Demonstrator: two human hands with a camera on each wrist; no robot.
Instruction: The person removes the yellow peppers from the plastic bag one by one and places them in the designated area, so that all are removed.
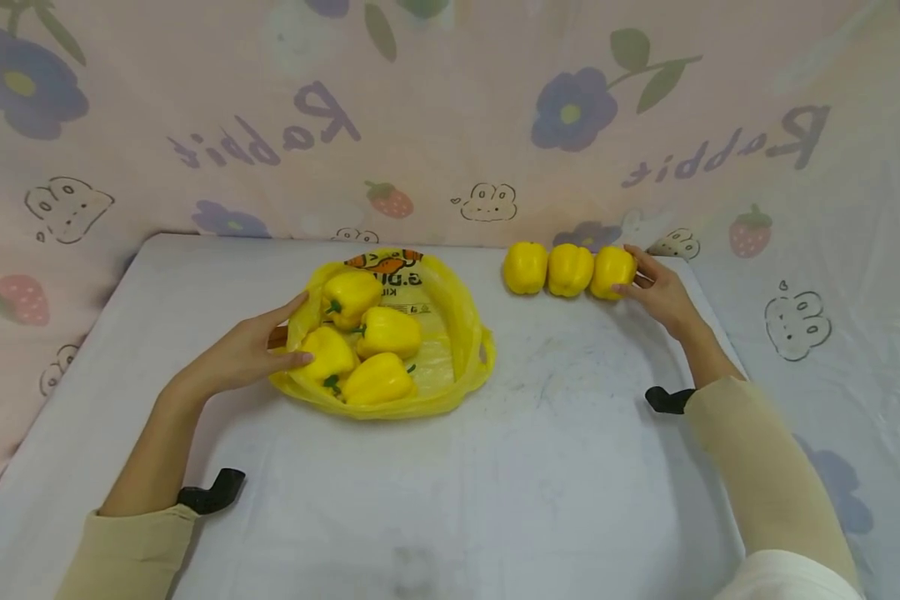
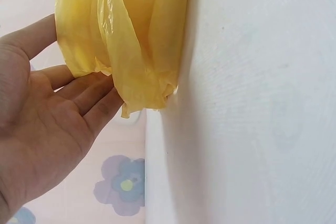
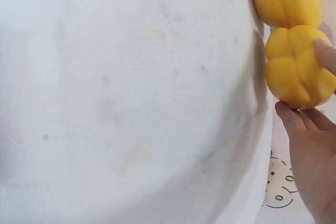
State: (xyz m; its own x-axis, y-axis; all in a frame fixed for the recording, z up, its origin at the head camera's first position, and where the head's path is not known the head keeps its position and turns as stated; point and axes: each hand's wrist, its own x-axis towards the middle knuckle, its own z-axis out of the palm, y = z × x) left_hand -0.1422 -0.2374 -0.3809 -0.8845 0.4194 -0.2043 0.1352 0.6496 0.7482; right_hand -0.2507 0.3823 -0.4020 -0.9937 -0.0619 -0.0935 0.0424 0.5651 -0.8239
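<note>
At the left side of a yellow plastic bag (image 1: 471, 367), my left hand (image 1: 251, 354) holds its wall, thumb tip over the rim beside the nearest pepper. In the left wrist view the fingers (image 2: 97, 95) lie against the outside of the bag (image 2: 142, 40). Several yellow bell peppers (image 1: 390, 332) with green stems lie inside the rolled-open bag. My right hand (image 1: 663, 293) grips a yellow bell pepper (image 1: 611, 271), the rightmost of a row of three along the back edge. In the right wrist view, thumb and fingers span this pepper (image 3: 295, 69).
Left of the gripped pepper stand a middle pepper (image 1: 570, 270) and a left pepper (image 1: 525, 268), close together. All rest on a white table (image 1: 450, 492). A patterned cloth (image 1: 435, 108) hangs behind. Black wrist mounts (image 1: 213, 492) stick out from the sleeves.
</note>
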